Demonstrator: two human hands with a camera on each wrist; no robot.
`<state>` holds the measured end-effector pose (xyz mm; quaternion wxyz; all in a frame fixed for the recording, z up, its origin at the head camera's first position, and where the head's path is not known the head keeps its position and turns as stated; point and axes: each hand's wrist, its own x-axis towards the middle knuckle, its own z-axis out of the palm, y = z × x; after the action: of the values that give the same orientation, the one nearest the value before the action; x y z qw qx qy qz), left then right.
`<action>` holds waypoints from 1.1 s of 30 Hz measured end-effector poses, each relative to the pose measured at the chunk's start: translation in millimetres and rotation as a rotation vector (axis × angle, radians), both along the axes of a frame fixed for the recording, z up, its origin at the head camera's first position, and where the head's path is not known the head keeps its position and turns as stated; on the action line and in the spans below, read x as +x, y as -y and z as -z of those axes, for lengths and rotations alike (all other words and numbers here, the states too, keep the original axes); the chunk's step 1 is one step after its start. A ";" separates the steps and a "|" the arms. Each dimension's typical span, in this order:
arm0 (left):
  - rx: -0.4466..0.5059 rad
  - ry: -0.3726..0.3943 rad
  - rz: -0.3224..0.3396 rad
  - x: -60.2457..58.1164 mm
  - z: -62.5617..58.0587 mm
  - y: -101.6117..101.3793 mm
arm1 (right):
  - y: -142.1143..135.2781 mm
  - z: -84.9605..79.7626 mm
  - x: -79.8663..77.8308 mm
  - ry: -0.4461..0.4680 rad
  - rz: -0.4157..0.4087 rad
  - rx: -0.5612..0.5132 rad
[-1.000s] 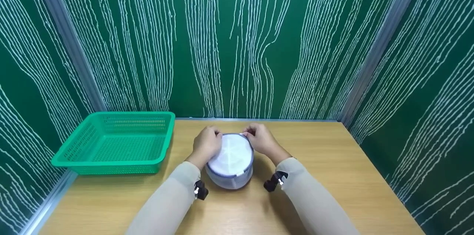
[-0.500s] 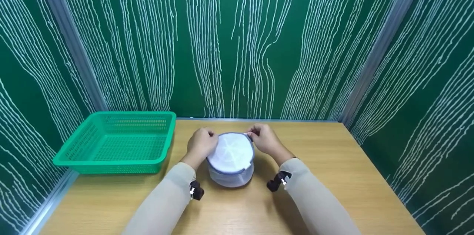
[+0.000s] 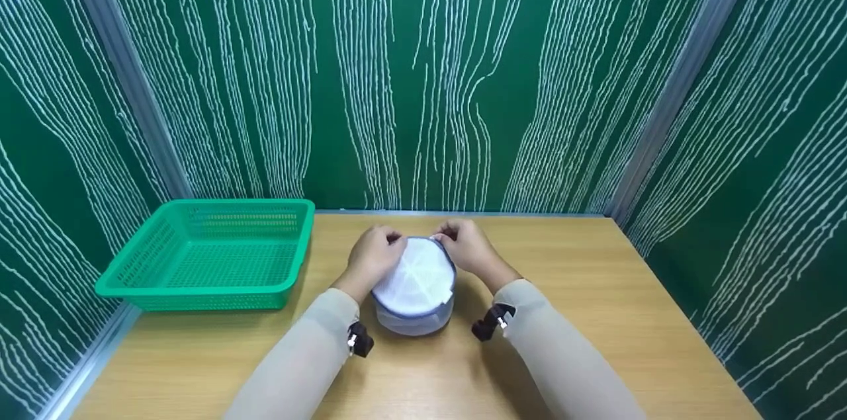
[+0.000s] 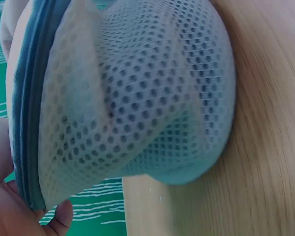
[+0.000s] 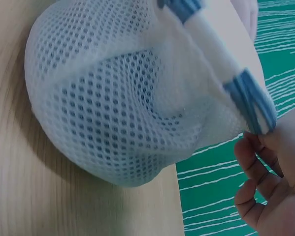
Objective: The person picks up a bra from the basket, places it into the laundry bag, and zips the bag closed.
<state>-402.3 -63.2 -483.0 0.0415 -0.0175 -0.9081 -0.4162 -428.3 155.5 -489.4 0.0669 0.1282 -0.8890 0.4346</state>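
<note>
A round white mesh laundry bag [image 3: 415, 278] with a blue zipper [image 4: 30, 103] around its rim stands on the table between my hands. My left hand [image 3: 377, 252] pinches the far left part of the rim. Opposite it, my right hand [image 3: 465, 247] pinches the far right part, thumb and forefinger on the blue trim [image 5: 250, 101]. Dented mesh sides [image 5: 108, 103] show in both wrist views. A white tab [image 3: 446, 297] sits at the near right of the rim. The bag's inside is hidden under its white top.
To the left, a green plastic basket [image 3: 198, 292] stands near the back corner of the wooden table [image 3: 562, 274]. Green panels [image 3: 344, 76] with white wavy lines enclose the back and sides, joined by grey posts [image 3: 652, 122].
My left hand first shifts left along the rim, then comes back right and closer to my right hand. The bag's top turns slightly, its white tab moving right.
</note>
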 end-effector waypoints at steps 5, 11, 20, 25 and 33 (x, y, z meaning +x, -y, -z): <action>0.023 -0.020 0.029 -3.1 -0.7 -3.7 | 4.2 -3.0 -0.3 0.026 -0.010 -0.006; 0.069 -0.030 0.044 -5.4 1.4 -2.9 | 6.3 -3.4 -0.4 0.018 -0.012 -0.006; 0.092 -0.005 0.013 -3.6 3.8 0.8 | 6.6 0.9 -0.9 0.012 -0.021 -0.009; 0.095 0.032 -0.011 -1.5 4.0 2.9 | 4.9 0.9 -0.5 -0.003 -0.003 0.003; 0.095 0.074 -0.069 1.1 6.5 4.5 | -4.2 2.3 0.5 0.032 0.021 0.006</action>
<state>-401.2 -67.7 -489.5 0.0230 0.0312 -0.8883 -0.4577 -427.8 159.7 -491.7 0.0567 0.1122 -0.8924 0.4334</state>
